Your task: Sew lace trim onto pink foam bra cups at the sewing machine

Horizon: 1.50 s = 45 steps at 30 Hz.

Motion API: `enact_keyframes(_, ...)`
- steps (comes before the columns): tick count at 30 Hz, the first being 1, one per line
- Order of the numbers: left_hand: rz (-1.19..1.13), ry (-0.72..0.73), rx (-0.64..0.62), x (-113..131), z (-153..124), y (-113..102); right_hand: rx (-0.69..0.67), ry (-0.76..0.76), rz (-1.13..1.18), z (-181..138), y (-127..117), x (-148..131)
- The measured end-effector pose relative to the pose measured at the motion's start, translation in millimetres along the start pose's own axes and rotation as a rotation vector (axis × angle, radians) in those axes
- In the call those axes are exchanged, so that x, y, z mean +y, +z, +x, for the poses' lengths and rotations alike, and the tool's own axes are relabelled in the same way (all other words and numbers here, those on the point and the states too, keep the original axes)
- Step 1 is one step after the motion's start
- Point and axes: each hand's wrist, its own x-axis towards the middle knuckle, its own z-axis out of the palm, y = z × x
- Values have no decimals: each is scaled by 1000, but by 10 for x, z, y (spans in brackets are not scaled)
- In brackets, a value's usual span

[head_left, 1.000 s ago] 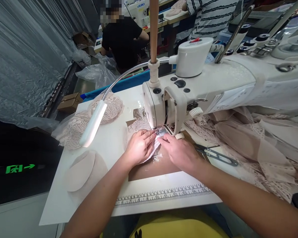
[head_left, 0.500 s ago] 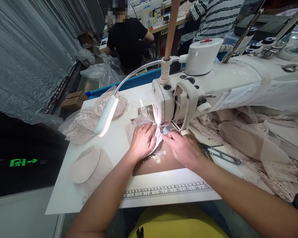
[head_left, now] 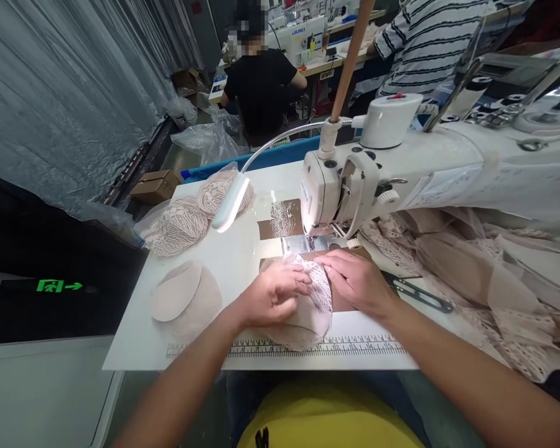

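A pale pink lace piece (head_left: 324, 292) lies over a beige fabric cup (head_left: 303, 330) in front of the sewing machine (head_left: 322, 186). My right hand (head_left: 357, 280) pinches the lace at its upper right edge. My left hand (head_left: 275, 292) rests over the left side of the same piece, fingers bent and thumb held apart. The piece sits below the presser foot (head_left: 310, 242), clear of it. Part of the cup is hidden beneath my left hand.
Two lace cups (head_left: 175, 227) lie at the back left, near a lamp (head_left: 231, 202). Beige rounds (head_left: 180, 295) sit at left. Thread snips (head_left: 420, 294) lie right of my hand, beside piled lace fabric (head_left: 457, 261). A printed ruler (head_left: 368, 345) runs along the front edge. Co-workers sit beyond.
Both hands have drawn the lace piece from under the presser foot towards me. My left hand has lifted from lying flat to bent fingers. The camera view has shifted slightly.
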Motion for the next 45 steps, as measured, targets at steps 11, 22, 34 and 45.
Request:
enact_keyframes(11,381,26,-77,-107,283,144,-98,-44,-162,28,-43,-41)
enact_keyframes(22,636,-107,-182,-188,397,37,-192,26,-402,15,27,10)
enact_keyframes(34,652,29,-286,-353,569,-98,-95,81,-392,21,127,49)
enact_keyframes(45,594,94,-177,-365,501,-160,-89,136,-266,28,34,69)
